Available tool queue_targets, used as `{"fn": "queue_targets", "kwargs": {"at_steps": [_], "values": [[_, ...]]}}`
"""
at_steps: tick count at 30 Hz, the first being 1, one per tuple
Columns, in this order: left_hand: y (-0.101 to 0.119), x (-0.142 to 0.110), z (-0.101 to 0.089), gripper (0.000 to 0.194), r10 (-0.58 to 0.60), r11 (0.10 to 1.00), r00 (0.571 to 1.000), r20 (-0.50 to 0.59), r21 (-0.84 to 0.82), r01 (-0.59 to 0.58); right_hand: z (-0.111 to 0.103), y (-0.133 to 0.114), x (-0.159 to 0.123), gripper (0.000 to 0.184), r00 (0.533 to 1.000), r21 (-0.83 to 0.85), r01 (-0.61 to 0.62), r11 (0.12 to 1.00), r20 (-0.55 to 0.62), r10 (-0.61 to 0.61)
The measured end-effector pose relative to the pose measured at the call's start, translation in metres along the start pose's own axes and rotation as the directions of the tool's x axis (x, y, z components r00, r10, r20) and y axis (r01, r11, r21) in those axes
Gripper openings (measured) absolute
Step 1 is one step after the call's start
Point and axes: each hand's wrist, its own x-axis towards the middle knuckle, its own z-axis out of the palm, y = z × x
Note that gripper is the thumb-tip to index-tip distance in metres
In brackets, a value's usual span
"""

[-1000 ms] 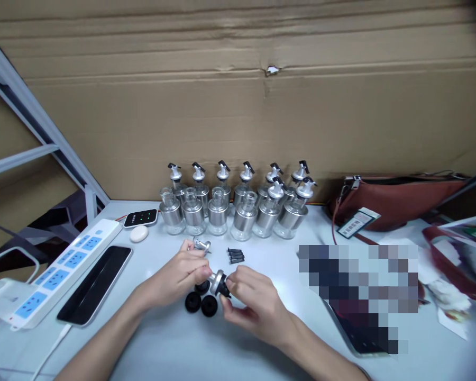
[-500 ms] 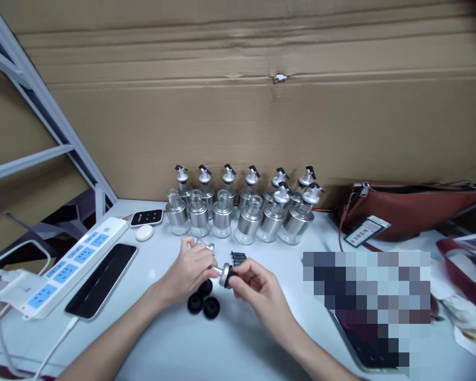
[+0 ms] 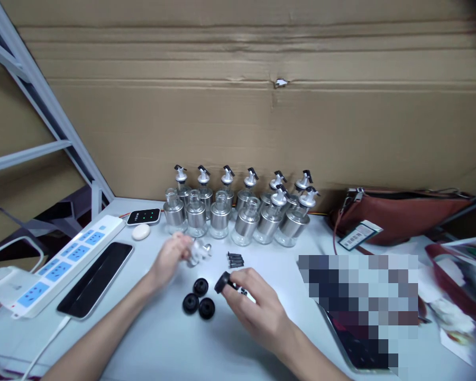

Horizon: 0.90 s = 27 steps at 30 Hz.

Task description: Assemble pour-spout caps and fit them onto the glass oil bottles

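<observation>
My right hand (image 3: pixel 257 307) is closed around a black round stopper (image 3: pixel 222 282), gripped between thumb and fingers above the table. Small black and white parts show just beneath those fingers; whether they are attached to the stopper I cannot tell. My left hand (image 3: pixel 170 260), smeared by motion, is at several silver pourer spouts (image 3: pixel 201 252) lying on the table, so its grip is unclear. Three black ridged stoppers (image 3: pixel 200 287) lie grouped between the hands. Beyond them is a small row of thin black tubes (image 3: pixel 235 260).
Glass bottles with steel bands (image 3: pixel 220 216) stand in two rows at the back, several topped with pourers. At left lie a power strip (image 3: pixel 69 264), phone (image 3: pixel 97 280), small black device (image 3: pixel 143 217) and white round case (image 3: pixel 141 232). A brown bag (image 3: pixel 400 217) sits at right.
The hands have drawn apart from the silver pourer piece they held together. My left hand has moved up and left to the spouts; my right hand has turned, its black stopper now facing left.
</observation>
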Motion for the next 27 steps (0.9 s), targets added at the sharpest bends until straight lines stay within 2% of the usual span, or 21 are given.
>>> {"fn": "queue_targets", "kwargs": {"at_steps": [2,3,5,7,11,15,17,20,23,25,27], "values": [[-0.009,0.004,-0.006,0.056,-0.079,0.996,0.979,-0.186,0.016,0.084,-0.003,0.003,-0.001,0.023,0.998,0.020,-0.062,0.998,0.004,0.062],[-0.013,0.006,-0.007,0.054,-0.090,0.994,0.970,-0.225,0.045,0.102,-0.003,0.005,-0.001,0.022,0.993,0.033,-0.116,0.993,0.028,0.115],[-0.021,0.008,-0.007,0.046,-0.095,0.983,0.978,-0.188,0.134,0.121,-0.004,0.008,-0.001,0.020,0.972,0.023,-0.207,0.978,0.120,0.203],[-0.028,0.007,-0.001,0.035,-0.093,0.967,0.990,-0.101,0.230,0.114,-0.004,0.011,-0.001,0.021,0.936,-0.034,-0.258,0.966,0.240,0.258],[-0.039,0.005,0.010,0.024,-0.081,0.940,0.997,0.013,0.332,0.072,-0.003,0.010,-0.002,0.026,0.826,-0.146,-0.318,0.937,0.443,0.349],[-0.040,0.004,0.011,0.022,-0.091,0.911,0.995,0.028,0.406,0.072,0.000,0.006,-0.001,0.020,0.728,-0.177,-0.356,0.917,0.563,0.391],[-0.039,0.003,0.010,0.022,-0.084,0.889,0.996,0.018,0.453,0.067,0.003,0.004,-0.001,0.018,0.701,-0.183,-0.346,0.920,0.601,0.383],[-0.038,0.002,0.010,0.029,-0.034,0.869,0.999,0.041,0.494,0.009,0.008,0.004,-0.005,0.028,0.708,-0.190,-0.315,0.930,0.606,0.363],[-0.037,-0.001,0.014,0.039,0.004,0.842,0.993,0.116,0.535,-0.066,0.012,0.004,-0.009,0.041,0.746,-0.143,-0.327,0.934,0.567,0.348],[-0.037,-0.002,0.017,0.037,0.000,0.825,0.991,0.135,0.560,-0.077,0.013,0.004,-0.011,0.045,0.768,-0.082,-0.346,0.934,0.546,0.333],[-0.038,-0.003,0.019,0.033,-0.002,0.815,0.992,0.125,0.576,-0.070,0.012,0.005,-0.010,0.044,0.811,-0.039,-0.334,0.942,0.498,0.308]]}}
